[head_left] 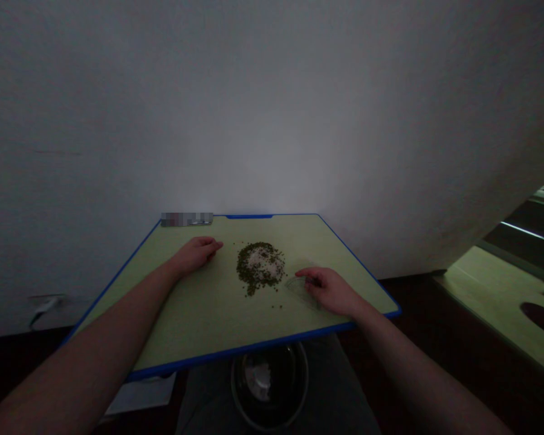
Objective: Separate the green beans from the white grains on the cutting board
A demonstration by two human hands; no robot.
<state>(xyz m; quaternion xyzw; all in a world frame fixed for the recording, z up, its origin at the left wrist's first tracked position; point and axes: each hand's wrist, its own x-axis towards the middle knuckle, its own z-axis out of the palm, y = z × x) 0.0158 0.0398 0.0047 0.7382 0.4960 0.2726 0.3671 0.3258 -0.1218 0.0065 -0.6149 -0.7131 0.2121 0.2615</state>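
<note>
A light green table with a blue rim stands against a white wall. On it lies a round heap of small green grains mixed with white ones. My left hand rests on the table just left of the heap, fingers loosely curled toward it, holding nothing I can see. My right hand lies to the right of the heap, its fingers curved over the rim of a small clear bowl.
A dark bowl with something white inside sits below the table's near edge, in my lap. A small blurred label lies at the table's far left corner. Another green surface shows at the right. The room is dim.
</note>
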